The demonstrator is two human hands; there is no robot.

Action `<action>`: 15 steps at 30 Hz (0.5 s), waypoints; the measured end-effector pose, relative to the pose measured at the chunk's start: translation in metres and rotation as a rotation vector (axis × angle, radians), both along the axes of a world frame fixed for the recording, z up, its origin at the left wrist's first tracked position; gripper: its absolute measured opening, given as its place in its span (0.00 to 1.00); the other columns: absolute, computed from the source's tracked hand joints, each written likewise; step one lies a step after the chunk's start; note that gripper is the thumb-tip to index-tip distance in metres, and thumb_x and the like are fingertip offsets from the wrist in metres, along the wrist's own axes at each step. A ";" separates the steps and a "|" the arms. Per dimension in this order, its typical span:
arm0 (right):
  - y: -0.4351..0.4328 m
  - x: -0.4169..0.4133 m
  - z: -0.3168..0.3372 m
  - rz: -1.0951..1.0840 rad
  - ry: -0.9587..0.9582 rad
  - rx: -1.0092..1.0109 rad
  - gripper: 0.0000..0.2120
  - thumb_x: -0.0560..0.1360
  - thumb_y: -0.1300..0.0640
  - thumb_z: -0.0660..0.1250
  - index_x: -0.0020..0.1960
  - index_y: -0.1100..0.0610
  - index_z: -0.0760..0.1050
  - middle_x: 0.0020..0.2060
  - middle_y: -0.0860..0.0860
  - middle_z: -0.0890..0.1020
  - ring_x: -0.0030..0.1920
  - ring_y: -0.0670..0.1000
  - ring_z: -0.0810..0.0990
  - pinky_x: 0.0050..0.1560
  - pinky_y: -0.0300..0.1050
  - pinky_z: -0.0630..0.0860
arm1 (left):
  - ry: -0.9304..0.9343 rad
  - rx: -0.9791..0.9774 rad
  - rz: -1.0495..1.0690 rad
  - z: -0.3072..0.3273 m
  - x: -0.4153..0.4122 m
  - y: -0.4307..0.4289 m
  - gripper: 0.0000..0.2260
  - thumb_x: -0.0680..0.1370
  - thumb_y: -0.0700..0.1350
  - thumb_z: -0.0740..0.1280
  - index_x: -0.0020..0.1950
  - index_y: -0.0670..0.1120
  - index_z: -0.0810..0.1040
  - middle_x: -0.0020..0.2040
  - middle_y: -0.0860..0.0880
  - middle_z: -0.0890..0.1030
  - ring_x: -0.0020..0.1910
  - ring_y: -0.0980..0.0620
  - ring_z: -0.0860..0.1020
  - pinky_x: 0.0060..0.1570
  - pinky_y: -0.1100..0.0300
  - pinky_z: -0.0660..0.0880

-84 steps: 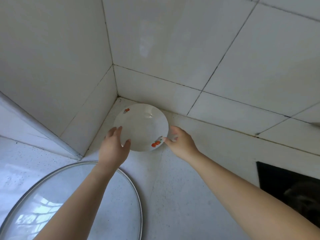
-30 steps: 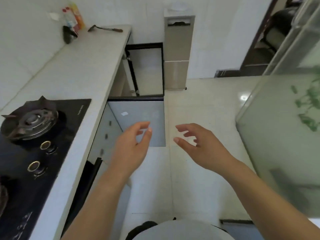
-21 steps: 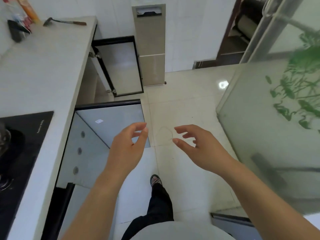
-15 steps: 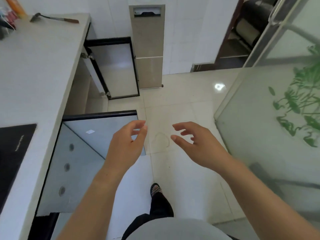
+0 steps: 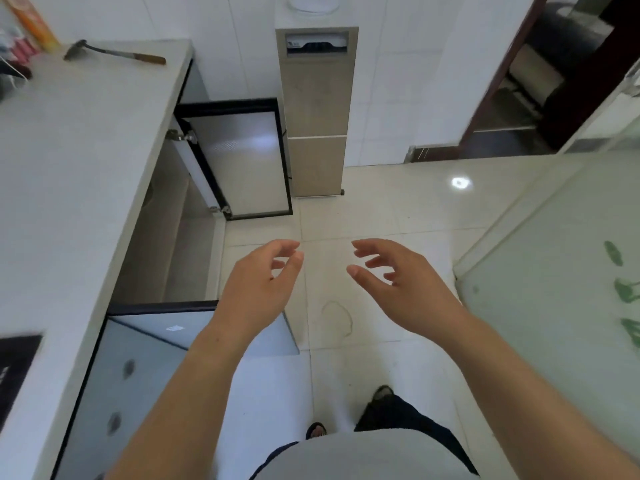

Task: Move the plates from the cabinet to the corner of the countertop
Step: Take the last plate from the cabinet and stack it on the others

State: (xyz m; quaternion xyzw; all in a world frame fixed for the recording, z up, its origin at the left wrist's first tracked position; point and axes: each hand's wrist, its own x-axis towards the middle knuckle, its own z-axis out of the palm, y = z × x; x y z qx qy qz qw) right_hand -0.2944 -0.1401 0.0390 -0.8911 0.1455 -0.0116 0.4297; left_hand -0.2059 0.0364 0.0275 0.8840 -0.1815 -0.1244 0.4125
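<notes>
Both forward: left hand (image 5: 258, 289) and right hand (image 5: 398, 284), loosely curled, empty.

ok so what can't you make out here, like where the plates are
All in the head view:
- plates: none seen; the countertop hides most of the inside of the cabinet
- stove: cut by the left edge, blurred
- bottles: cut by the top-left corner, labels unreadable

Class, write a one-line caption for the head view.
Empty left hand and right hand held out above the floor, beside the open cabinet under the counter.
</notes>
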 end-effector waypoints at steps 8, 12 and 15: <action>-0.069 0.139 -0.012 0.157 -0.016 0.053 0.19 0.75 0.45 0.63 0.65 0.46 0.70 0.56 0.40 0.76 0.55 0.40 0.75 0.57 0.39 0.72 | -0.032 0.062 0.166 -0.004 0.112 -0.055 0.14 0.79 0.52 0.60 0.63 0.52 0.74 0.55 0.58 0.76 0.52 0.60 0.74 0.50 0.66 0.67; -0.117 0.218 -0.007 0.259 -0.018 0.008 0.20 0.75 0.43 0.63 0.65 0.46 0.69 0.57 0.39 0.76 0.55 0.40 0.74 0.58 0.40 0.73 | -0.052 0.068 0.251 -0.002 0.174 -0.104 0.14 0.79 0.52 0.61 0.62 0.51 0.75 0.54 0.57 0.77 0.52 0.59 0.76 0.51 0.65 0.68; -0.144 0.269 -0.006 0.309 -0.015 -0.015 0.20 0.75 0.43 0.62 0.65 0.45 0.69 0.55 0.37 0.75 0.55 0.40 0.74 0.59 0.40 0.73 | -0.049 0.077 0.301 -0.002 0.214 -0.129 0.13 0.78 0.52 0.61 0.61 0.51 0.75 0.54 0.58 0.78 0.53 0.59 0.76 0.51 0.65 0.68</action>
